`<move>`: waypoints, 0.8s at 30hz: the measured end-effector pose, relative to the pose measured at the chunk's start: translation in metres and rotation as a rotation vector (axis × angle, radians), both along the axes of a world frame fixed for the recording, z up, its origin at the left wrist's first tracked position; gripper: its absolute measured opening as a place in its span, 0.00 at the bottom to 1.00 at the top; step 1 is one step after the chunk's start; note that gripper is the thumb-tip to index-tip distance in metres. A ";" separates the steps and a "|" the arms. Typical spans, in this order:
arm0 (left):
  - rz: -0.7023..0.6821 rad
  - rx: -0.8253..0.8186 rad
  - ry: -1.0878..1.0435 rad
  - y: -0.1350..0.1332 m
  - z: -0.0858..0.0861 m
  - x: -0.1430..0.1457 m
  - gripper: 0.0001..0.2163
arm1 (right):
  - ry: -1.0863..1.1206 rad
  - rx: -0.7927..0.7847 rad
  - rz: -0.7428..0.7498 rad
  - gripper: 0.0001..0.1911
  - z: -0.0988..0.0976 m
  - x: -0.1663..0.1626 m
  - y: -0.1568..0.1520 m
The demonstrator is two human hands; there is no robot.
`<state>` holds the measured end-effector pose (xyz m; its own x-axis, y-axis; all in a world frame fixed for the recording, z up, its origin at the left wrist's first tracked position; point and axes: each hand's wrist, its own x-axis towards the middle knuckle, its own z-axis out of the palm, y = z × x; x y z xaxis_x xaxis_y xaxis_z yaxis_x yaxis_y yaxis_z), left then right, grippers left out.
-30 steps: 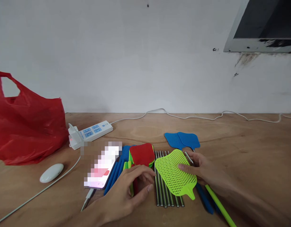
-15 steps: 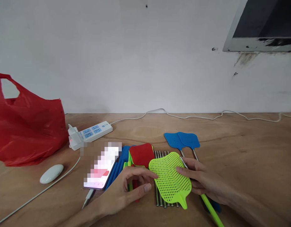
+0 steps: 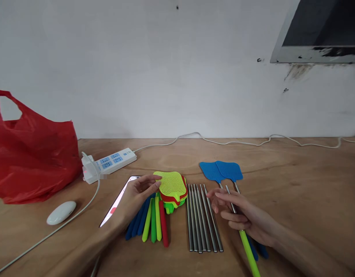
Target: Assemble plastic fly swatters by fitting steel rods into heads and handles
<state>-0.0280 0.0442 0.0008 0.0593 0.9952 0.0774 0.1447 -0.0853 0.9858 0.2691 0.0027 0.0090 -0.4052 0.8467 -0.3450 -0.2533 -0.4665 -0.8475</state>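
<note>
My left hand (image 3: 134, 196) has its thumb and forefinger on the left edge of a yellow-green perforated fly swatter head (image 3: 173, 184). That head lies on a pile with red and green heads under it. My right hand (image 3: 241, 209) is closed around a metal rod with a yellow-green handle (image 3: 249, 254), the rod tip pointing away from me. Several loose metal rods (image 3: 202, 223) lie side by side between my hands. Coloured handles (image 3: 153, 221) in blue, green, yellow-green and red lie just below the pile.
Two blue fly swatters (image 3: 229, 171) lie behind my right hand. On the left are a phone (image 3: 115, 209) partly under my left arm, a white oval object (image 3: 61, 212), a power strip (image 3: 116, 159) and a red plastic bag (image 3: 36, 161). A white cable (image 3: 229, 144) runs along the wall.
The yellow-green swatter head has moved left from my right hand onto the pile, with my left hand at its edge. My right hand keeps the rod and handle.
</note>
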 end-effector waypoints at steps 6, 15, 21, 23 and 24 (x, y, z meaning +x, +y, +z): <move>-0.002 0.036 0.220 0.008 -0.002 -0.006 0.18 | 0.008 0.004 0.059 0.10 -0.001 -0.001 -0.003; -0.004 0.133 0.527 0.013 -0.006 -0.014 0.14 | 0.019 -0.032 0.060 0.14 0.001 -0.004 0.000; -0.020 0.413 0.776 -0.003 0.000 -0.005 0.12 | 0.067 -0.050 0.042 0.15 -0.004 -0.002 0.000; -0.100 0.524 0.813 -0.009 0.001 -0.001 0.11 | 0.101 -0.043 0.027 0.17 -0.005 -0.001 0.001; -0.140 0.564 0.821 -0.012 0.001 0.001 0.11 | 0.113 -0.037 0.014 0.18 -0.006 -0.001 0.001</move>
